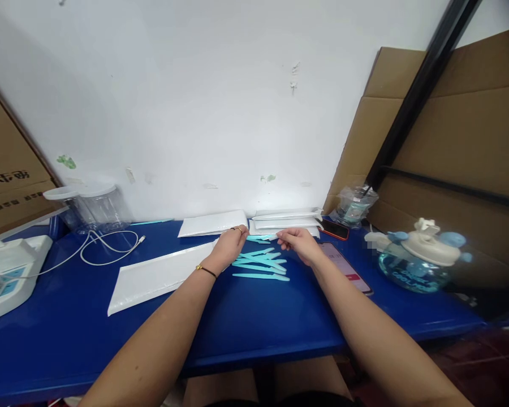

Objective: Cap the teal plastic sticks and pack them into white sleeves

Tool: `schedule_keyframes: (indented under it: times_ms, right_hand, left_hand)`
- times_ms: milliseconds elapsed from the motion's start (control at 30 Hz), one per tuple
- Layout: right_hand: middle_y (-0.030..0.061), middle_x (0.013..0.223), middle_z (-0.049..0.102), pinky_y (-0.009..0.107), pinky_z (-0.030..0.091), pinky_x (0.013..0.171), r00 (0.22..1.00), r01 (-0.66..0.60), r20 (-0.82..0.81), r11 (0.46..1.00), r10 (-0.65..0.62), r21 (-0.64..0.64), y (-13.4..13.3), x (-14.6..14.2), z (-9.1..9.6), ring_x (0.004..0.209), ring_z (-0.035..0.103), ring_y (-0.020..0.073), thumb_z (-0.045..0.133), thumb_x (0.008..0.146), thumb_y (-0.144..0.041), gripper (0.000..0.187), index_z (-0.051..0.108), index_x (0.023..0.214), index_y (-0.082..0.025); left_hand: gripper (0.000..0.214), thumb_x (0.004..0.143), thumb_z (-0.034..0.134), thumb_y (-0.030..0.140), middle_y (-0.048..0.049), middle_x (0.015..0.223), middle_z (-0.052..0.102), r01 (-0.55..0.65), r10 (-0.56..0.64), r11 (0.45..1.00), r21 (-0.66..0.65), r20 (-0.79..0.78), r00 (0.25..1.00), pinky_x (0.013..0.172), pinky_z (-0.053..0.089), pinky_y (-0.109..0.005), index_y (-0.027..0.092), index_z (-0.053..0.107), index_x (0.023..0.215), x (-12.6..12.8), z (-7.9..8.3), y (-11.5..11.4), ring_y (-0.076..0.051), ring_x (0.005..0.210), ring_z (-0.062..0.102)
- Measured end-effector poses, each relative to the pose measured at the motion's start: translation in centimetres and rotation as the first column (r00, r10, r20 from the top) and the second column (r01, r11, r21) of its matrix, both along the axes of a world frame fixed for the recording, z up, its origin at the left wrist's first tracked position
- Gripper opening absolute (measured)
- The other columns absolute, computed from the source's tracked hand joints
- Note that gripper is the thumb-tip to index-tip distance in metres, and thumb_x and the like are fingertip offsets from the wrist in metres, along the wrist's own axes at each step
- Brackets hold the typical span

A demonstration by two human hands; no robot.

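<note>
Several slim turquoise sticks (261, 277), shaped like eyebrow razors, lie in a loose, crossing pile on the blue table (254, 333) in front of me. Just behind the pile, another turquoise stick (265, 237) spans the gap between my hands. My right hand (299, 243) pinches its right end with thumb and fingers. At its left end is my left hand (232, 244), fingers closed; its fingertips are partly hidden, but it seems to grip that end. A white padded mailer (152, 277) lies flat, partly beneath my left wrist.
More white mailers (214, 223) lie against the wall, with a stack of them (286, 216) to the right. A phone (348, 270) is beside my right forearm. At right stands a water jug (422, 260); at left are clear canisters (95, 206), a white cable (110, 263) and a scale (21, 277).
</note>
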State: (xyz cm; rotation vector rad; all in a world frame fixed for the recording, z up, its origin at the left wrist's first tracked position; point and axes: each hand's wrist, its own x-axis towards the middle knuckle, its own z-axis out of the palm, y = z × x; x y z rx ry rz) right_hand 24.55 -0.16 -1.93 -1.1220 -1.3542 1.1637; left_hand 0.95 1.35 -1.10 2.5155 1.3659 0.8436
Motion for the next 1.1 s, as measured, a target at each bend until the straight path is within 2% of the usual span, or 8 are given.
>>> schedule_keyframes:
  times_ms: [233,467,567,633,700,767,867,1100]
  right_hand:
    - [0.0019,0.059,0.063,0.019,0.035,0.043,0.998,0.054,-0.036,0.999,-0.054,-0.004,0.2,0.6,0.1,0.046,0.051,0.0071,0.07,0.064,-0.037,0.026,0.064,0.069,-0.012]
    - [0.0021,0.062,0.064,0.019,0.037,0.046,0.998,-0.06,0.027,0.998,0.06,-0.013,-0.3,-0.6,-0.1,0.047,0.052,0.0074,0.069,0.065,-0.041,0.029,0.065,0.074,-0.013]
    - [0.0033,0.067,0.065,0.02,0.037,0.047,0.99,-0.065,0.125,0.998,0.064,0.001,-0.2,-0.2,0.1,0.048,0.051,0.0082,0.066,0.068,-0.043,0.03,0.066,0.075,-0.014]
    - [0.0042,0.069,0.066,0.022,0.038,0.049,0.961,0.022,0.274,0.996,-0.043,0.081,0.1,0.8,0.3,0.051,0.051,0.0098,0.06,0.072,-0.044,0.031,0.067,0.079,-0.015]
    - [0.0041,0.07,0.066,0.024,0.04,0.055,0.845,0.16,0.469,0.959,-0.256,0.236,0.5,2.3,0.4,0.055,0.052,0.0123,0.056,0.074,-0.04,0.029,0.069,0.083,-0.016]
    - [0.0041,0.073,0.066,0.026,0.041,0.063,0.651,0.206,0.643,0.909,-0.403,0.362,1.0,3.7,0.3,0.063,0.054,0.0144,0.055,0.075,-0.031,0.023,0.07,0.084,-0.018]
    - [0.0047,0.085,0.065,0.025,0.041,0.069,0.438,0.123,0.831,0.938,-0.344,0.323,1.4,4.7,-0.3,0.074,0.057,0.0156,0.052,0.074,-0.019,0.024,0.072,0.086,-0.021]
    - [0.0076,0.104,0.06,0.03,0.038,0.08,0.191,0.083,0.956,0.974,-0.223,0.21,1.0,3.1,-0.4,0.095,0.055,0.0207,0.046,0.08,-0.019,0.03,0.067,0.101,-0.024]
  left_hand:
    - [0.026,0.092,0.027,0.033,-0.0041,0.086,0.063,-0.007,0.007,1.0,0.01,0.005,1.0,0.07,0.041,-0.028,0.021,0.051,0.087,-0.2,0.2,0.0,-0.018,0.08,0.058]
    - [0.025,0.091,0.03,0.031,-0.0046,0.083,0.061,0.004,-0.005,0.998,-0.059,-0.009,1.0,0.068,0.04,-0.027,0.019,0.052,0.088,0.9,0.4,-0.7,-0.017,0.075,0.057]
    - [0.026,0.091,0.029,0.033,-0.0035,0.078,0.061,0.01,-0.011,0.995,-0.098,-0.008,1.0,0.065,0.04,-0.026,0.02,0.052,0.088,1.0,0.3,-0.9,-0.017,0.07,0.056]
    - [0.028,0.09,0.029,0.034,-0.0026,0.074,0.061,-0.001,-0.004,0.991,-0.134,-0.04,0.999,0.063,0.039,-0.026,0.02,0.053,0.088,0.9,0.4,-1.2,-0.016,0.068,0.056]
    - [0.028,0.089,0.032,0.035,-0.0025,0.074,0.062,-0.037,0.016,0.984,-0.173,-0.116,0.993,0.064,0.039,-0.026,0.02,0.056,0.087,0.9,0.5,-1.5,-0.017,0.068,0.056]
    - [0.029,0.088,0.036,0.035,-0.0038,0.08,0.064,-0.069,0.031,0.982,-0.174,-0.209,0.977,0.069,0.04,-0.028,0.02,0.06,0.083,0.8,0.7,-1.7,-0.018,0.073,0.058]
    - [0.033,0.088,0.034,0.032,-0.0057,0.094,0.064,-0.072,0.047,0.994,-0.084,-0.268,0.962,0.079,0.04,-0.031,0.021,0.065,0.084,0.9,0.7,-1.6,-0.02,0.09,0.057]
    - [0.038,0.088,0.033,0.021,-0.0044,0.121,0.057,-0.107,0.116,0.993,0.046,-0.376,0.919,0.088,0.039,-0.036,0.029,0.055,0.119,1.1,-0.6,0.4,-0.023,0.112,0.047]
